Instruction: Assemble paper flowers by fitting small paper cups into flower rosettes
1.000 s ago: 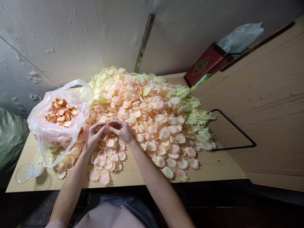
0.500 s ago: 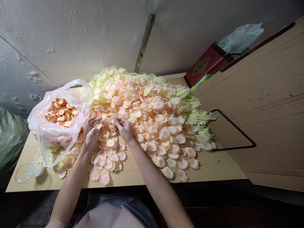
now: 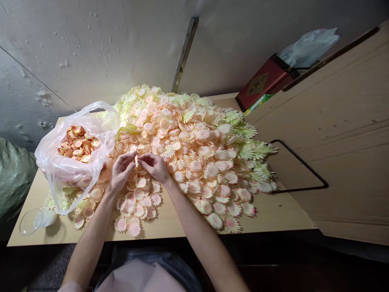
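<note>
Between my two hands, above the heap, a small cream flower piece (image 3: 136, 161) stands edge-on. My left hand (image 3: 120, 169) pinches it from the left, and the fingertips of my right hand (image 3: 154, 165) meet it from the right. Under and behind them spreads a large heap of pale pink, cream and green flower pieces (image 3: 197, 150) with fringed edges. To the left of my hands, an open white plastic bag (image 3: 73, 174) holds smaller yellow flower pieces with red edges (image 3: 78, 144).
A clear glass (image 3: 32, 222) lies at the table's (image 3: 170, 227) front left. A black metal bracket (image 3: 304, 162) and a large cardboard sheet (image 3: 343, 162) are at the right. Behind stands a red box (image 3: 261, 83) with a plastic bag (image 3: 306, 48) on top; a green sack (image 3: 15, 178) is far left.
My hands have come together. The flower piece in my left hand has turned from face-up to edge-on, and my right hand has moved left and down to it.
</note>
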The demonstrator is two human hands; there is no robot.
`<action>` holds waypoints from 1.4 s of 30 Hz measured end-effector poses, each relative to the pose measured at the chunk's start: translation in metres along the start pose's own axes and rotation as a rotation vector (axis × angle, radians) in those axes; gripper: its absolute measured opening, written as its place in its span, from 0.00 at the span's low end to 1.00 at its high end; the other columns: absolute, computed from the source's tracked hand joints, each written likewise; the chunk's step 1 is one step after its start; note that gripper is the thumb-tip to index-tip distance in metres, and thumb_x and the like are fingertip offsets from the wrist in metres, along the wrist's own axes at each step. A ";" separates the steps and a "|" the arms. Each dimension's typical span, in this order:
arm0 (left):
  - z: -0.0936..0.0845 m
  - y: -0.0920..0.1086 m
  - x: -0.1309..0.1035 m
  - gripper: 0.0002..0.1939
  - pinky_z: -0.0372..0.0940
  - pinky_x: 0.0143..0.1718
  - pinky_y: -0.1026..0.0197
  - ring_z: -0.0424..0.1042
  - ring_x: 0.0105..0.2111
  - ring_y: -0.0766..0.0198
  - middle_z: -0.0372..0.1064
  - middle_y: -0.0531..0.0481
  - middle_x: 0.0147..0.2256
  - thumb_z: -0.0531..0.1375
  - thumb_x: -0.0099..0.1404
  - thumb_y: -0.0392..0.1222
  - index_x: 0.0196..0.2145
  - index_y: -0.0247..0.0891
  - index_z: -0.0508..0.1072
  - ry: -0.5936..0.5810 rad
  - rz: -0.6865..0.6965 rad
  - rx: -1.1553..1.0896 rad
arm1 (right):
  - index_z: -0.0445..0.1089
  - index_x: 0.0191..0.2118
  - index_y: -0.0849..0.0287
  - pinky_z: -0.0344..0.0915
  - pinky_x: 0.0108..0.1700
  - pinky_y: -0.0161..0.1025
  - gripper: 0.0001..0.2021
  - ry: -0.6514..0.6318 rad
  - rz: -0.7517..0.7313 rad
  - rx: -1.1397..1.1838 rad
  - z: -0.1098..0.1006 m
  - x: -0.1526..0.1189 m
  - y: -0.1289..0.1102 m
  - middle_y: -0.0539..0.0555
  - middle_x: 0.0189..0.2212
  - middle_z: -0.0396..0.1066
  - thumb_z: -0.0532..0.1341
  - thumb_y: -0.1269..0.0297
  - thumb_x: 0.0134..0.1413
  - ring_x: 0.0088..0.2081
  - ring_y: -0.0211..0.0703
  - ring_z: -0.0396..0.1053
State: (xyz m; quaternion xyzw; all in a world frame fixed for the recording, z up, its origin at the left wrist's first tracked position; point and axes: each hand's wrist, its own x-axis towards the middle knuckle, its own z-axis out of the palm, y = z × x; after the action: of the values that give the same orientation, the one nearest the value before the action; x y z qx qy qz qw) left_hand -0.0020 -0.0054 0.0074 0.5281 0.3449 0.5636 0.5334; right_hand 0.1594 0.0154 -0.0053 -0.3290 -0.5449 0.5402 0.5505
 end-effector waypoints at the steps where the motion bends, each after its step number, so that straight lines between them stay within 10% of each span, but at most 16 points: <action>1: 0.000 0.000 0.000 0.12 0.62 0.57 0.53 0.66 0.57 0.55 0.68 0.43 0.56 0.65 0.61 0.40 0.43 0.41 0.73 -0.008 0.005 0.019 | 0.74 0.36 0.58 0.70 0.40 0.39 0.14 -0.020 0.011 0.031 0.000 0.000 0.000 0.54 0.33 0.75 0.69 0.54 0.47 0.34 0.41 0.72; 23: 0.002 0.003 0.001 0.13 0.68 0.37 0.64 0.73 0.33 0.66 0.75 0.49 0.35 0.67 0.58 0.46 0.40 0.37 0.77 0.132 -0.080 0.172 | 0.77 0.31 0.60 0.71 0.34 0.38 0.13 0.191 0.053 -0.017 0.000 0.001 0.006 0.53 0.28 0.77 0.70 0.55 0.43 0.29 0.42 0.73; 42: 0.004 -0.002 -0.001 0.14 0.69 0.35 0.64 0.73 0.31 0.66 0.75 0.49 0.34 0.69 0.54 0.46 0.35 0.35 0.76 0.062 -0.144 0.136 | 0.75 0.26 0.60 0.56 0.20 0.33 0.18 0.018 0.049 -0.078 -0.001 -0.001 0.003 0.48 0.18 0.65 0.69 0.47 0.44 0.19 0.34 0.60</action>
State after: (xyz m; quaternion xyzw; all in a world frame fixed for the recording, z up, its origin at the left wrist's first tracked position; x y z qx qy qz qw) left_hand 0.0022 -0.0068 0.0057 0.5195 0.4357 0.5151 0.5243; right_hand 0.1598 0.0149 -0.0089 -0.3683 -0.5525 0.5290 0.5285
